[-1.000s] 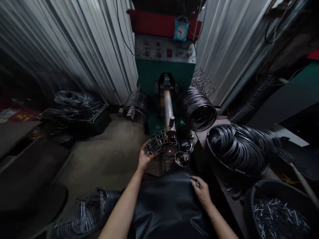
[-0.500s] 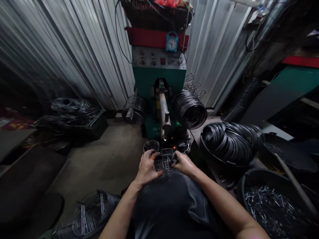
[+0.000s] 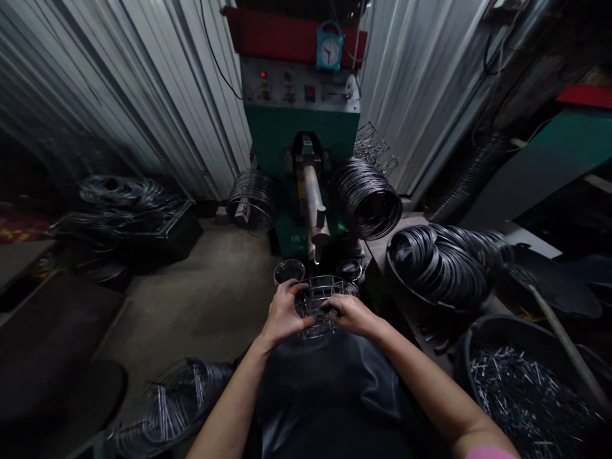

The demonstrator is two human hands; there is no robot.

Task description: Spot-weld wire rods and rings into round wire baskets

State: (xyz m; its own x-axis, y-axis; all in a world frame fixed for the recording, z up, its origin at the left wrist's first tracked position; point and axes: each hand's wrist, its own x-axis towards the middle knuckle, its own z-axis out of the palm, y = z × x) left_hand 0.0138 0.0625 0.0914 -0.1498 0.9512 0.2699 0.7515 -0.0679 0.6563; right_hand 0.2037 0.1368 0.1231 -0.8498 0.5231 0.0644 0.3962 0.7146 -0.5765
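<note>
A round wire basket (image 3: 325,292) of thin metal rods and rings is held above my dark apron, below the tip of the machine's metal arm (image 3: 314,204). My left hand (image 3: 285,311) grips its left side, thumb and fingers closed on the wires, with orange bands around the thumb and a finger. My right hand (image 3: 351,312) is over the basket's right part, fingers pinched together. Whatever is between those fingertips is too small and dark to make out. The arm's tip, with a small bright spot, stands just beyond the basket.
The green machine (image 3: 268,121) carries a blue clock (image 3: 329,50). Wire coils (image 3: 367,199) hang on its right, more (image 3: 253,199) on its left. At right are a tub of wire rings (image 3: 442,264) and one of short rods (image 3: 521,389); wire parts (image 3: 186,395) lie lower left.
The basket has tilted, showing more of its round rim. My right hand has shifted slightly down over it. A red light on the panel is now lit, and the view has dipped a little.
</note>
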